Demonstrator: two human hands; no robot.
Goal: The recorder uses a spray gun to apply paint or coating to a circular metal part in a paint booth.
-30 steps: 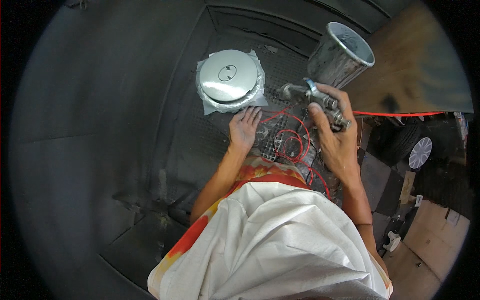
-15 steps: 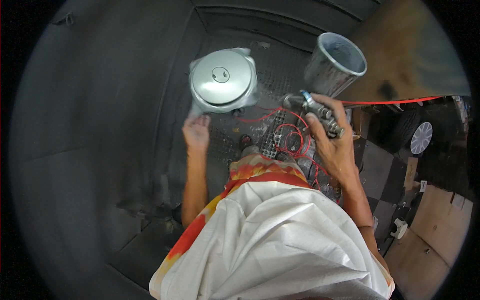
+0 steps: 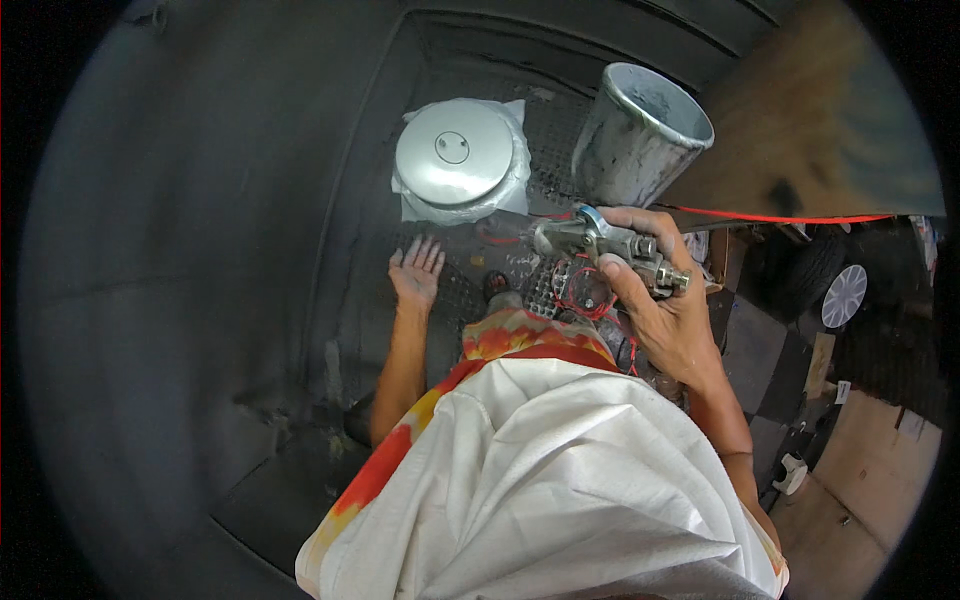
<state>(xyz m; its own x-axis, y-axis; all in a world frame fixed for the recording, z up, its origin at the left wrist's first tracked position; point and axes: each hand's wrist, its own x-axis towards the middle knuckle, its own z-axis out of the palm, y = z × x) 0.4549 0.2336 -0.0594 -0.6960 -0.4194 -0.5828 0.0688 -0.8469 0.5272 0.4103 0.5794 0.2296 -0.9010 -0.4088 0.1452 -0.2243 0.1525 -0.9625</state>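
A round silver cover (image 3: 454, 152) with a small ringed centre lies on a pale, square-cornered sheet (image 3: 512, 205). What supports it underneath is hidden. Just below the sheet, apart from it, is my left hand (image 3: 418, 273), its fingers stretched out and nothing in them. My right hand (image 3: 665, 290) is wrapped round a metal spray gun (image 3: 600, 238), whose nozzle end points left, below and to the right of the cover. A red hose (image 3: 584, 290) hangs in loops beneath the gun.
A tall grey, paint-stained bucket (image 3: 640, 135) stands beyond my right hand. Brown board (image 3: 810, 120) slopes at the far right, with a red line along its lower edge. Dark walls (image 3: 190, 250) close in on the left. A tyre and a silver wheel cover (image 3: 844, 296) are at the right.
The cover and its sheet, blurred before, have turned and now look sharp. My left hand has drawn slightly down and right from the sheet. The spray gun has swung, showing more side-on.
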